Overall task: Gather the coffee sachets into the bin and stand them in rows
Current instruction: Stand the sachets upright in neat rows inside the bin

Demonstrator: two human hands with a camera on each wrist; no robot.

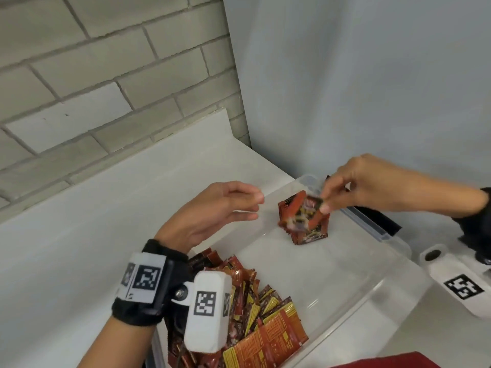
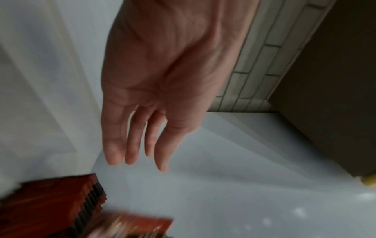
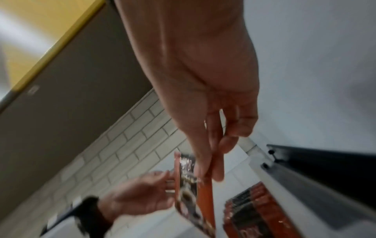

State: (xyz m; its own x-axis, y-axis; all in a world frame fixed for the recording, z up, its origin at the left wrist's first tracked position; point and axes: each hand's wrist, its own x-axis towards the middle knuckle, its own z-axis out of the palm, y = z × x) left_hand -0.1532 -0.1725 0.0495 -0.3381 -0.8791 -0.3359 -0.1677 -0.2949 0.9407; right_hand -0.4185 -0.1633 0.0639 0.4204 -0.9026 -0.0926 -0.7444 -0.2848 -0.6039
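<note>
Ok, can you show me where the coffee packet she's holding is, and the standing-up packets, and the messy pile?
held sachet (image 1: 305,211): head view, middle of its blurred front face.
standing row (image 1: 314,233): head view, front packet's lower face.
loose pile (image 1: 268,338): head view, a flat-lying packet near the bin's front.

red sachets (image 1: 304,229) upright in bin (image 1: 377,293)

No legible text in any view. Coffee sachets (image 1: 268,338) carry yellow panels of fine print, too small and blurred to read. Wrist camera units (image 1: 206,309) bear black-and-white square coded markers, not text. The sachet (image 3: 193,193) seen from the right wrist is motion-blurred, print unreadable.
</note>
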